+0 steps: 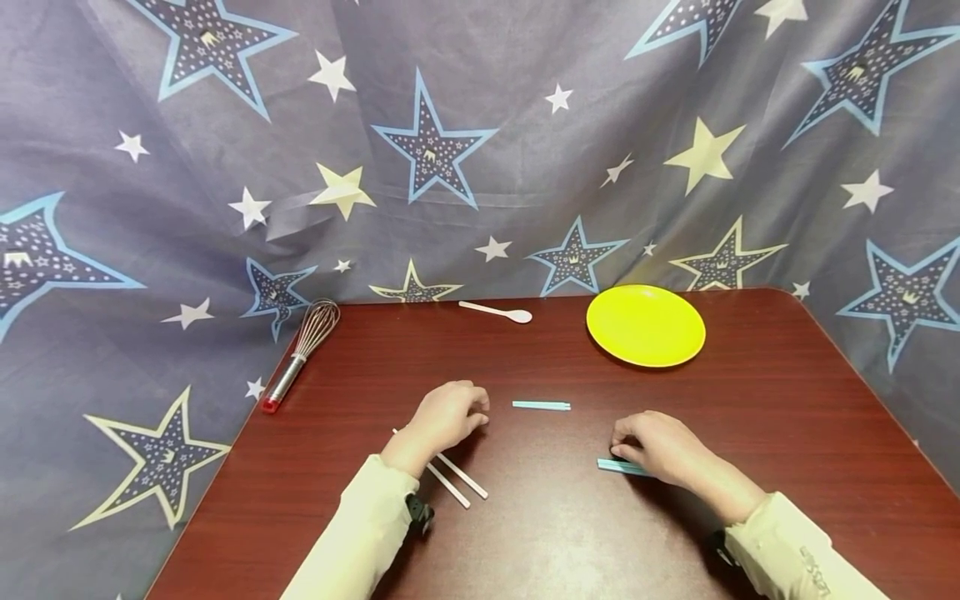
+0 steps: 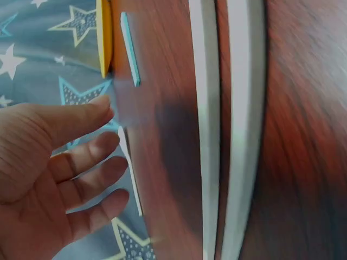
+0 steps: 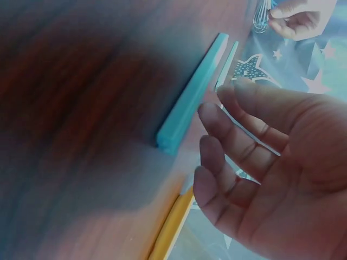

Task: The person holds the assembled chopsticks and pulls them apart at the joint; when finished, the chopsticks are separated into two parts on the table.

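Note:
My left hand point(image 1: 442, 417) hovers over two white chopsticks point(image 1: 453, 489) that lie slanted side by side under its wrist. In the left wrist view its fingers point(image 2: 92, 151) are loosely bent and apart, with nothing between them. To its right lies a small pair of light-blue sticks point(image 1: 542, 406), perhaps chopsticks. My right hand point(image 1: 663, 447) is just above a second light-blue pair point(image 1: 621, 467), partly hidden by that hand in the head view. The right wrist view shows this blue pair point(image 3: 192, 97) beside the relaxed fingertips point(image 3: 209, 146), apart from them.
A yellow plate point(image 1: 647, 327) is at the back right of the brown table point(image 1: 787, 400). A white spoon point(image 1: 497, 312) lies at the back edge, and a whisk point(image 1: 300, 354) with a red-tipped handle at the left edge. A star-patterned cloth point(image 1: 480, 167) hangs behind.

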`<action>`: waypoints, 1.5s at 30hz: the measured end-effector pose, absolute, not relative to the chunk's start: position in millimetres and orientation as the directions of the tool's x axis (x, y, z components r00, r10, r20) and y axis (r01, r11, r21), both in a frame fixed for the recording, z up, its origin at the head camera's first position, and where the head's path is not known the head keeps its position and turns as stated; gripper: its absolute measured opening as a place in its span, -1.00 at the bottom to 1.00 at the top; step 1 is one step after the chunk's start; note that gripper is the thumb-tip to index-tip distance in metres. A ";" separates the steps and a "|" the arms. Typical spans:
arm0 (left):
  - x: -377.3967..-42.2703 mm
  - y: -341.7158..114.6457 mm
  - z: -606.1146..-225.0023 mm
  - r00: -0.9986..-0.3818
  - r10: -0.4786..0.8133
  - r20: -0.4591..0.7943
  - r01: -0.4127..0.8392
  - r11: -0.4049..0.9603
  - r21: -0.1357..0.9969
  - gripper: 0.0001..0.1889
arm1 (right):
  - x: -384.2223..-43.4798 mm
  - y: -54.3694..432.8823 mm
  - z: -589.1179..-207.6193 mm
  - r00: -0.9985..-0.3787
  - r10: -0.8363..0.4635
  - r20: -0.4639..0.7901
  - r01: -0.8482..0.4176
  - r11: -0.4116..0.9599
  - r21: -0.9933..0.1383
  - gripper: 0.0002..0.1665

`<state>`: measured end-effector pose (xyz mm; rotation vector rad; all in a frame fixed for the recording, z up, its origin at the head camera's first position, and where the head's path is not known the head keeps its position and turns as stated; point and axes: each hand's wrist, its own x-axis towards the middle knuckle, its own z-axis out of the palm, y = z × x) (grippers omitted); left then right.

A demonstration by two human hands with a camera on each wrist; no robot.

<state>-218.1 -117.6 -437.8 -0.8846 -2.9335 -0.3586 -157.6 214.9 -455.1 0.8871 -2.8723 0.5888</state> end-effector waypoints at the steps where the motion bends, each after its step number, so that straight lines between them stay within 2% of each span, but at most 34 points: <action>1: -217.0 -121.1 -437.8 -0.835 0.539 0.109 0.550 0.807 0.215 -0.87 | -157.5 214.0 -454.9 -0.828 -0.525 0.196 -0.560 0.759 -0.333 -0.78; 8: -208.5 -146.1 -440.3 -0.835 0.548 0.055 0.545 0.807 0.228 -0.86 | -156.3 207.8 -450.2 -0.816 -0.520 0.253 -0.578 0.752 -0.317 -0.76; 22: -194.6 -182.4 -447.8 -0.843 0.531 0.085 0.536 0.817 0.210 -0.80 | -156.4 203.5 -446.6 -0.808 -0.532 0.253 -0.589 0.734 -0.339 -0.77; 31: -191.4 -183.4 -450.7 -0.828 0.552 0.101 0.561 0.808 0.181 -0.76 | -155.8 202.5 -446.7 -0.802 -0.545 0.246 -0.598 0.720 -0.353 -0.79; 45: -191.2 -168.1 -453.1 -0.834 0.543 0.099 0.549 0.834 0.056 -0.72 | -155.2 203.4 -446.3 -0.818 -0.531 0.222 -0.573 0.722 -0.387 -0.82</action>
